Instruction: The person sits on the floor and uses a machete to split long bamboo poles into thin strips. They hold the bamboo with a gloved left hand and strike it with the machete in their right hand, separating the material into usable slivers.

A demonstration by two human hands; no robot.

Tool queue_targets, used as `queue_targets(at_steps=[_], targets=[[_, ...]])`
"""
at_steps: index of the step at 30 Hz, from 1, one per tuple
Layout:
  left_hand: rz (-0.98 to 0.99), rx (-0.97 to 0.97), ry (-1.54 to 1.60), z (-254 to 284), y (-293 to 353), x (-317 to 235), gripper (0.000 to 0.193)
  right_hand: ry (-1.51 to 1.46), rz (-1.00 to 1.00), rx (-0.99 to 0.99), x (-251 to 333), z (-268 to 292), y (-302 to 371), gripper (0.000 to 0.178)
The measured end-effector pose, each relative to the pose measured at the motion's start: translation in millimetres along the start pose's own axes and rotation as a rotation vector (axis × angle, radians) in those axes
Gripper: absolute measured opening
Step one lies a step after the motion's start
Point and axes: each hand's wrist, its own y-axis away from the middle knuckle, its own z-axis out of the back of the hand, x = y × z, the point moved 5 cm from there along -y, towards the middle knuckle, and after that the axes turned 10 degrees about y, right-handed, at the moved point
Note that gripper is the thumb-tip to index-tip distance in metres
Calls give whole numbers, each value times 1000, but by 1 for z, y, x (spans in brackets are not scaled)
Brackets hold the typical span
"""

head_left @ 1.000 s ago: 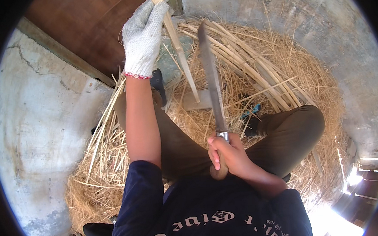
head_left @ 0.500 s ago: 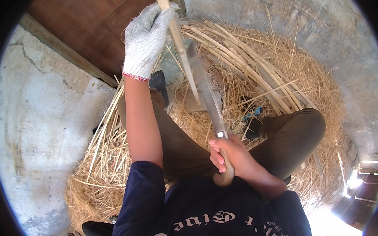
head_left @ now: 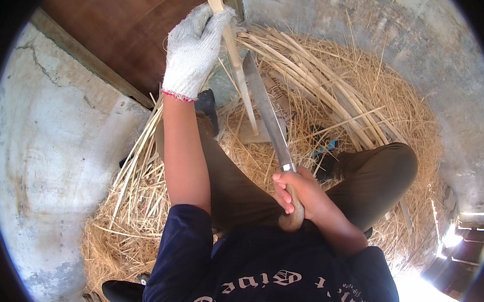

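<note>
The stick [head_left: 244, 91] slants down from the left hand [head_left: 193, 52], its long axis running from the top of the view toward the person and a little rightward, its pale tapered end over the block [head_left: 265, 132]. The gloved left hand is closed round it high up, so of the 2 hands it is the nearer; the bare right hand [head_left: 301, 191] is lower, close to the body, wrapped round the handle of the knife [head_left: 268, 108]. The blade lies just right of the stick, and the 2 part in a narrow V that widens toward the right hand (whether they touch near the blade's tip, or the stick meets the block, I cannot tell). Right of the blade there is some room above the straw [head_left: 401, 107], edged by the right leg [head_left: 380, 168] and the bundle [head_left: 309, 73]. Left of the stick is the left forearm [head_left: 184, 154]; the panel [head_left: 116, 43] stands beyond the glove.
</note>
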Motion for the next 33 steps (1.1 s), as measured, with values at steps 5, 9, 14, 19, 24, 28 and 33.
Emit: queue_targets(at_steps=[5, 9, 14, 19, 24, 28, 33], targets=[[9, -22, -21, 2, 0, 5, 40, 50, 98, -102, 9, 8, 6, 24], [18, -11, 20, -2, -2, 4, 39, 133, 277, -124, 7, -4, 12, 23], [10, -17, -1, -2, -1, 2, 40, 65, 76, -44, -12, -8, 1, 17], [48, -15, 45, 0, -3, 9, 39, 121, 111, -100, -6, -6, 6, 22], [51, -32, 64, 2, -7, 17, 38, 115, 324, -168, -6, -14, 9, 30], [26, -58, -28, 5, -3, 8, 36, 116, 137, 24, -18, -19, 2, 32], [48, -132, 7, 14, -3, 18, 32, 217, 153, 19, -14, -26, 8, 35]])
